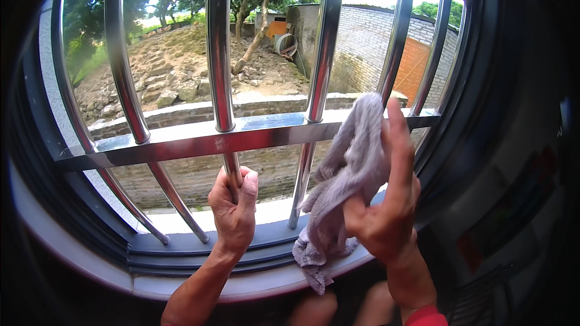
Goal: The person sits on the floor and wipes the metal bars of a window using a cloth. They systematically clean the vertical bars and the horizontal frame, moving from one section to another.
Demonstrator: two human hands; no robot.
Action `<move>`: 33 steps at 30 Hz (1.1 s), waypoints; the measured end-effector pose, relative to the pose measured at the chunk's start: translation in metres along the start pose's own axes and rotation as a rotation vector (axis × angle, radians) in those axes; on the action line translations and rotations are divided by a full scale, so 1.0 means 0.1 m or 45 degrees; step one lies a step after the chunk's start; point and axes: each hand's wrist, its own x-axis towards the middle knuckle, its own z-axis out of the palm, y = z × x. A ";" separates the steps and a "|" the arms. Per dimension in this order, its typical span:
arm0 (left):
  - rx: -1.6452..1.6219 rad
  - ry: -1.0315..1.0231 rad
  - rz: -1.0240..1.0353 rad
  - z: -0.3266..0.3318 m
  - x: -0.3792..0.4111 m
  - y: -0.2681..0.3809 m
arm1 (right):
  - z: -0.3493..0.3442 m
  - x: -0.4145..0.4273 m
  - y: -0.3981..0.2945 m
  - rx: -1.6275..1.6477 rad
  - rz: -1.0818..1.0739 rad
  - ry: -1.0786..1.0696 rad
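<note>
My left hand (234,210) is wrapped around a vertical stainless steel window bar (232,163), just below the horizontal steel crossbar (272,133). To the right, my right hand (389,203) holds a crumpled grey-purple cloth (351,163) between thumb and fingers, one finger pointing up. The cloth's top overlaps the crossbar in the picture; whether it touches the metal cannot be told. Its lower end hangs over the window track and the sill's edge.
A dark window frame (453,113) curves along the right side. Several more upright bars (324,45) cross the opening. Below lies a pale sill (263,287). Outside are a stony slope (158,68), trees and a brick wall (362,31).
</note>
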 end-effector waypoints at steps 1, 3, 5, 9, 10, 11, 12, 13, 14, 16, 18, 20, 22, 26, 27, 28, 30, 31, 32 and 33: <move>-0.007 0.003 -0.005 0.00 0.00 0.00 | 0.03 0.08 -0.02 0.108 0.193 -0.013; -0.008 -0.006 -0.015 -0.02 -0.01 -0.01 | 0.11 0.19 0.01 -0.050 0.299 -0.110; -0.060 0.012 -0.077 0.04 0.00 0.04 | 0.27 0.17 -0.03 -0.183 0.027 -0.086; -0.046 0.053 -0.102 -0.02 -0.01 0.09 | 0.39 0.04 -0.22 -0.124 -0.068 -0.051; -0.060 0.058 -0.095 -0.03 0.00 0.10 | 0.38 -0.04 -0.26 -0.021 -0.139 -0.082; -0.070 0.057 -0.091 0.00 -0.02 0.09 | 0.35 -0.13 -0.29 0.076 -0.203 -0.113; -0.078 0.057 -0.086 0.02 -0.02 0.08 | 0.33 -0.19 -0.33 0.191 -0.225 -0.231; -0.086 0.050 -0.114 0.03 -0.04 0.07 | 0.35 -0.18 -0.35 0.249 -0.177 -0.187; -0.090 0.046 -0.110 0.06 -0.03 0.06 | 0.37 -0.14 -0.36 0.307 -0.128 -0.144; -0.116 0.018 -0.073 0.00 -0.04 0.10 | 0.39 0.10 -0.38 0.405 0.021 -0.149; -0.009 0.064 0.023 0.00 -0.03 0.07 | 0.42 0.31 -0.42 0.513 0.227 -0.257; -0.085 0.047 0.007 0.00 -0.02 -0.08 | 0.60 0.39 -0.51 0.252 0.131 -0.331; -0.089 0.042 -0.021 0.05 0.02 0.14 | 0.73 0.39 -0.65 0.256 0.011 -0.313; -0.161 0.083 -0.110 0.02 0.01 0.08 | 0.57 0.26 -0.57 0.253 -0.039 -0.319; -0.184 0.075 -0.061 0.04 -0.03 0.02 | 0.49 0.20 -0.55 0.198 -0.098 -0.301; -0.188 0.080 -0.105 0.04 -0.06 0.02 | 0.44 0.22 -0.56 0.192 -0.079 -0.334; -0.092 0.027 0.022 0.03 -0.01 0.00 | 0.41 0.34 -0.56 0.127 -0.072 -0.389; -0.108 0.036 0.024 0.05 0.00 0.00 | 0.45 0.43 -0.54 0.093 -0.080 -0.416; -0.124 0.044 0.026 0.08 0.01 0.00 | 0.51 0.49 -0.55 0.054 -0.094 -0.461; -0.111 0.050 0.015 0.06 0.00 0.00 | 0.51 0.53 -0.57 0.079 -0.081 -0.476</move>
